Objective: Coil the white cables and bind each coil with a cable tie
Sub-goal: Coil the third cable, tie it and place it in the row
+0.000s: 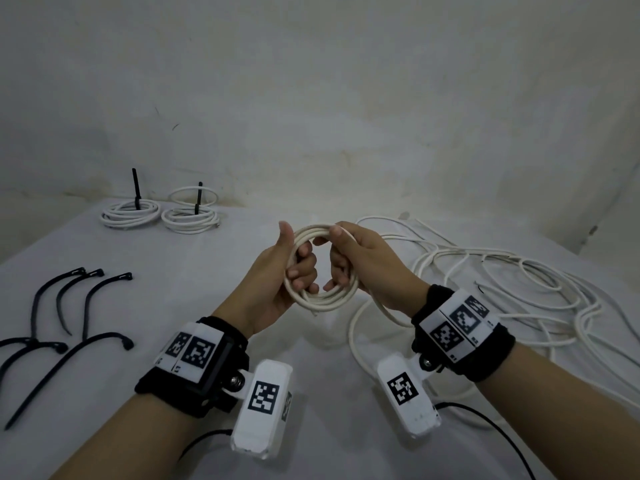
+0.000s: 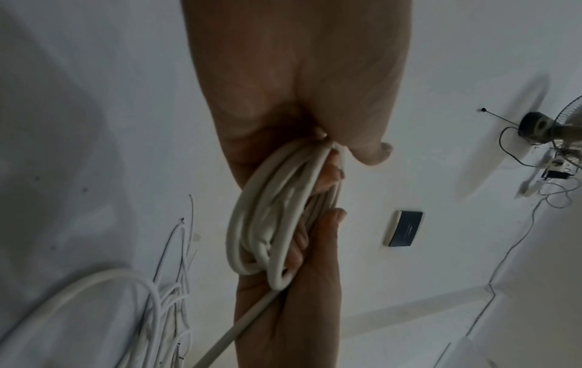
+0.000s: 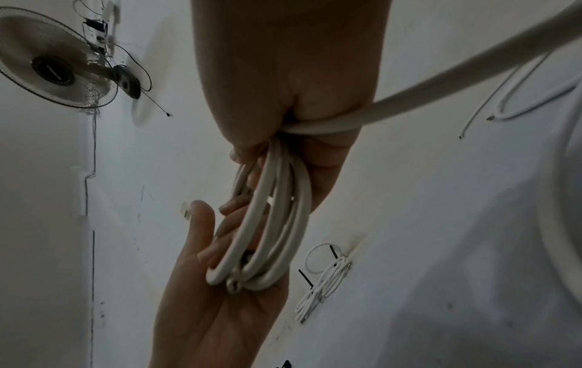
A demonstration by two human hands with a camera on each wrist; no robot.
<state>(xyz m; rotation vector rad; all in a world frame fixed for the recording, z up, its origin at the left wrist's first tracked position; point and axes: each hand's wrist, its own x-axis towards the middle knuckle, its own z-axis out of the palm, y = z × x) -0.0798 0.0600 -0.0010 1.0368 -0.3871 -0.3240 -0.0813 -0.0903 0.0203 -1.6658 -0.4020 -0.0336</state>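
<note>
Both hands hold one coil of white cable [image 1: 325, 303] in the air over the middle of the table [image 1: 207, 271]. My left hand [image 1: 296, 258] grips the coil's left side, fingers curled through the loop and thumb upright. My right hand [image 1: 341, 258] grips the right side, with thumb and forefinger pinching the top strands. The coil's loose tail [image 1: 356, 327] drops from under the right hand to the table. In the left wrist view the coil [image 2: 252, 224] is clasped between both palms. In the right wrist view the tail [image 3: 472, 67] runs off to the upper right.
Two bound coils [image 1: 130, 211] [image 1: 188, 216], each with a black tie sticking up, lie at the back left. Several loose black cable ties [image 1: 69, 306] lie at the left. A tangle of loose white cables [image 1: 502, 289] covers the right side. A wall stands behind the table.
</note>
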